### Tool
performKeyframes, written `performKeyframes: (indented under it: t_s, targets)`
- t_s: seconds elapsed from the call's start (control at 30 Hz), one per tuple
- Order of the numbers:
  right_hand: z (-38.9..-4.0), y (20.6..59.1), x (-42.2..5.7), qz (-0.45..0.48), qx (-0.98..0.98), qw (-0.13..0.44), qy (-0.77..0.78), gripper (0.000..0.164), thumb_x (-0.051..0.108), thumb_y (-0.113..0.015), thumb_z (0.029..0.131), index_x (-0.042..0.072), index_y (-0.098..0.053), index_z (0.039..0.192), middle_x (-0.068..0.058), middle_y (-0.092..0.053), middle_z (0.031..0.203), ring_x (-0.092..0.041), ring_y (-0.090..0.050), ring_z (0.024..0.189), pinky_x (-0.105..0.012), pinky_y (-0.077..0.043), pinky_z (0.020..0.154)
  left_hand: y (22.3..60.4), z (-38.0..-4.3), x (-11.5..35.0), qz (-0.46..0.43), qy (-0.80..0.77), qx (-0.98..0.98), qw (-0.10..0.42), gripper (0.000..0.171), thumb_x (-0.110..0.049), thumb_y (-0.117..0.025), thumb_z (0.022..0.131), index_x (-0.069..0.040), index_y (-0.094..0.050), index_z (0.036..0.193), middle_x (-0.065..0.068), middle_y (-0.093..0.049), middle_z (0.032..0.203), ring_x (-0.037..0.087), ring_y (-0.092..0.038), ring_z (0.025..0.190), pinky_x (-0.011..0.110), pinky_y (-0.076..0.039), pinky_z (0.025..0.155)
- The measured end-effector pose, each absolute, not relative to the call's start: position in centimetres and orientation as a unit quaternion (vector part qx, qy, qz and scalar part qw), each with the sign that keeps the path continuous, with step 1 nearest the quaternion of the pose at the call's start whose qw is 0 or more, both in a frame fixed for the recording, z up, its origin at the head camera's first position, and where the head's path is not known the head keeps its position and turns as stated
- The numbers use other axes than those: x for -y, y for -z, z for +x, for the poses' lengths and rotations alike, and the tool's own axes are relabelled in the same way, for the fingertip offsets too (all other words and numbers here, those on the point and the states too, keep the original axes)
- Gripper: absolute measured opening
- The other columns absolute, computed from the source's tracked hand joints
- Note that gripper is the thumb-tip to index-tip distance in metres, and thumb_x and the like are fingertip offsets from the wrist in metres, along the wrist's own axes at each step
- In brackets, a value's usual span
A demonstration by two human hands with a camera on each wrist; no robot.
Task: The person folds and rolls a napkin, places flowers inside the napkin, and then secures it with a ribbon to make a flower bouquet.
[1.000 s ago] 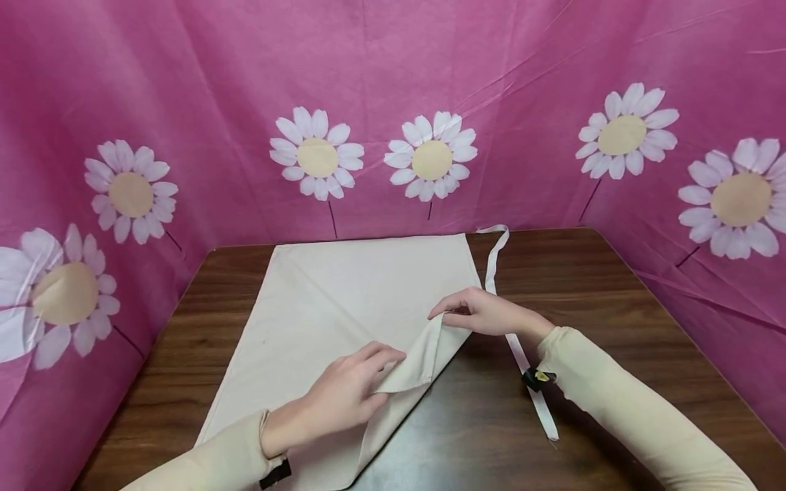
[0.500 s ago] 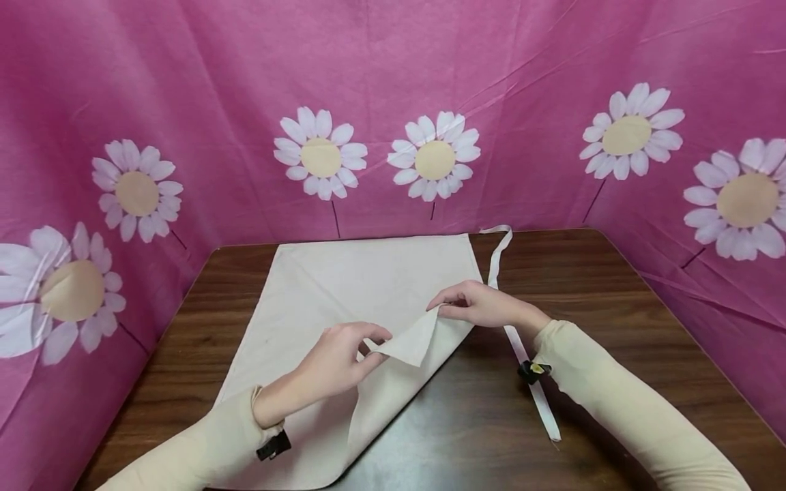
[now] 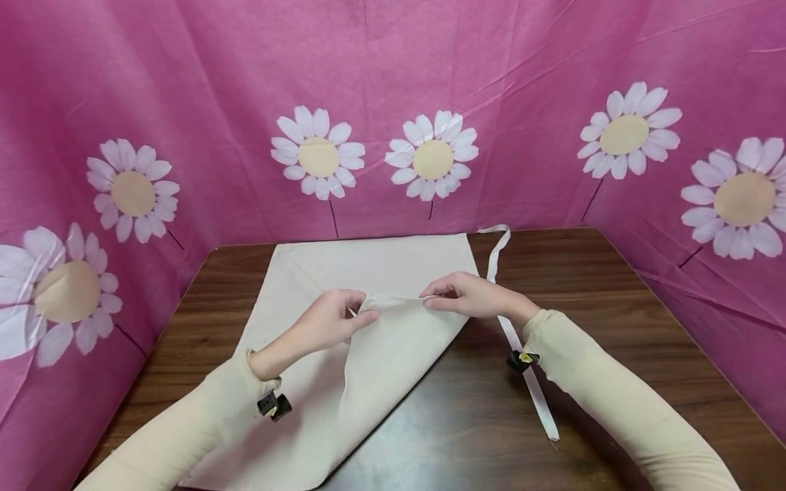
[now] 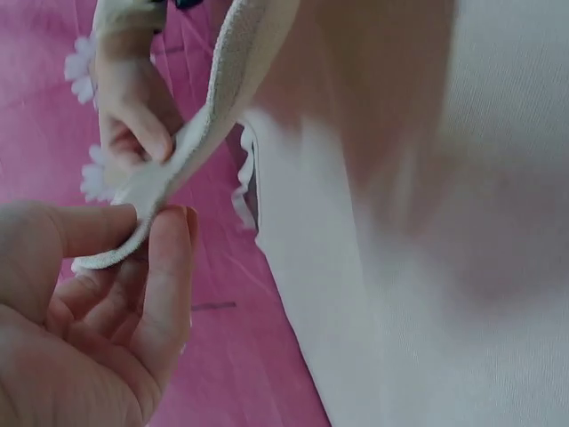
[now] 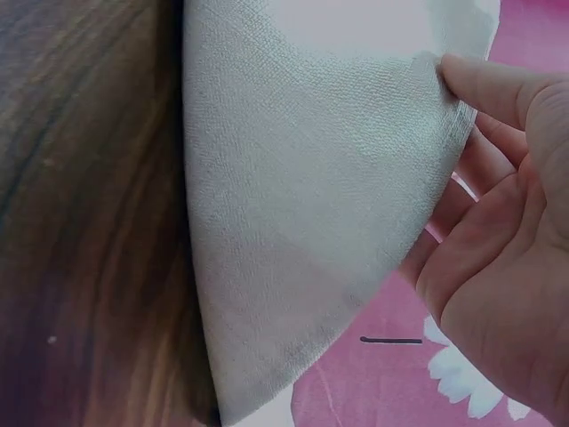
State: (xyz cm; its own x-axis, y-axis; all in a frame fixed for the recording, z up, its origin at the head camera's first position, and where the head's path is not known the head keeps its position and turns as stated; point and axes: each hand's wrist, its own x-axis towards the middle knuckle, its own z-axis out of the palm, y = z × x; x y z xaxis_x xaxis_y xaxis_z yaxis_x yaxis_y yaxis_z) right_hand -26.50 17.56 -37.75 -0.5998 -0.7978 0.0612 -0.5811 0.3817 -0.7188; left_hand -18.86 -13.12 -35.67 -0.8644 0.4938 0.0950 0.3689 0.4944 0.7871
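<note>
A cream cloth (image 3: 393, 361) lies over the left and middle of the table, its near right part lifted and folded back. My left hand (image 3: 325, 320) pinches the lifted edge between thumb and fingers; the left wrist view shows this hand (image 4: 107, 294) close up at the hem. Further right along the same edge, my right hand (image 3: 467, 294) pinches the cloth too, and the edge runs fairly straight between both hands. In the right wrist view, the thumb of the right hand (image 5: 507, 178) presses on the cloth's face (image 5: 311, 178) with the fingers behind it.
A white strap (image 3: 534, 392) runs along the cloth's right side, passing under the right forearm and ending near the table's front. Brown wood of the table (image 3: 614, 307) shows at right. A pink curtain (image 3: 522, 68) with daisies hangs behind and on both sides.
Both hands have moved away from me with the cloth's edge, the left one further. The small folded flap between them has opened out into a straight edge.
</note>
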Motion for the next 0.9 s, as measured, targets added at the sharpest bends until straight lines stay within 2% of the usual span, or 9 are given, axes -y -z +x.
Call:
performKeyframes:
  t_s: [0.2, 0.43, 0.57, 0.67, 0.8, 0.9]
  targets:
    - [-27.5, 37.0, -17.9, -0.412, -0.824, 0.146, 0.359, 0.020, 0.024, -0.065, 0.102, 0.015, -0.075, 0.116, 0.005, -0.072, 0.107, -0.014, -0.057, 0.090, -0.028, -0.046, 0.080, 35.1, -20.4, 14.3, 0.217, -0.453, -0.860, 0.090, 0.014, -0.018, -0.069, 0.098, -0.008, -0.069, 0.088, 0.001, -0.067, 0.076, 0.012, -0.062, 0.060, 0.036, -0.057, 0.054]
    - [-29.1, 37.6, -18.9, -0.376, -0.841, 0.124, 0.368, 0.020, 0.019, -0.067, 0.100, 0.009, -0.076, 0.116, 0.000, -0.074, 0.111, -0.013, -0.060, 0.100, -0.028, -0.047, 0.087, 34.3, -22.2, 15.8, 0.201, -0.439, -0.871, 0.089, 0.018, -0.018, -0.069, 0.098, -0.008, -0.065, 0.083, 0.002, -0.066, 0.076, 0.013, -0.059, 0.061, 0.038, -0.058, 0.057]
    - [-29.8, 38.4, -19.2, -0.368, -0.844, 0.113, 0.375, 0.020, 0.017, -0.068, 0.099, 0.007, -0.076, 0.114, -0.002, -0.074, 0.110, -0.015, -0.061, 0.100, -0.030, -0.048, 0.088, 34.2, -23.1, 16.5, 0.195, -0.432, -0.876, 0.086, 0.023, -0.018, -0.069, 0.098, -0.008, -0.060, 0.079, 0.002, -0.063, 0.075, 0.013, -0.056, 0.060, 0.037, -0.058, 0.057]
    - [-30.5, 39.2, -19.5, -0.364, -0.849, 0.103, 0.368, 0.019, 0.018, -0.068, 0.099, 0.008, -0.076, 0.113, -0.002, -0.074, 0.110, -0.015, -0.062, 0.102, -0.033, -0.049, 0.089, 34.7, -23.7, 17.0, 0.187, -0.428, -0.880, 0.090, 0.031, -0.018, -0.069, 0.098, -0.008, -0.053, 0.073, 0.000, -0.055, 0.066, 0.013, -0.051, 0.058, 0.038, -0.058, 0.059]
    - [-31.3, 40.0, -19.7, -0.362, -0.855, 0.104, 0.357, 0.017, 0.017, -0.070, 0.098, 0.010, -0.077, 0.111, -0.001, -0.074, 0.108, -0.015, -0.063, 0.101, -0.034, -0.049, 0.090, 35.8, -24.0, 18.0, 0.184, -0.415, -0.885, 0.101, 0.041, -0.017, -0.069, 0.098, -0.010, -0.044, 0.067, -0.004, -0.043, 0.057, 0.015, -0.052, 0.055, 0.038, -0.058, 0.060]
    - [-31.8, 40.4, -19.7, -0.364, -0.856, 0.111, 0.350, 0.015, 0.015, -0.071, 0.097, 0.009, -0.078, 0.109, 0.000, -0.075, 0.104, -0.015, -0.064, 0.096, -0.033, -0.050, 0.087, 36.6, -24.2, 18.6, 0.180, -0.404, -0.890, 0.107, 0.039, -0.015, -0.069, 0.098, -0.010, -0.046, 0.067, -0.006, -0.043, 0.056, 0.017, -0.055, 0.055, 0.037, -0.057, 0.060]
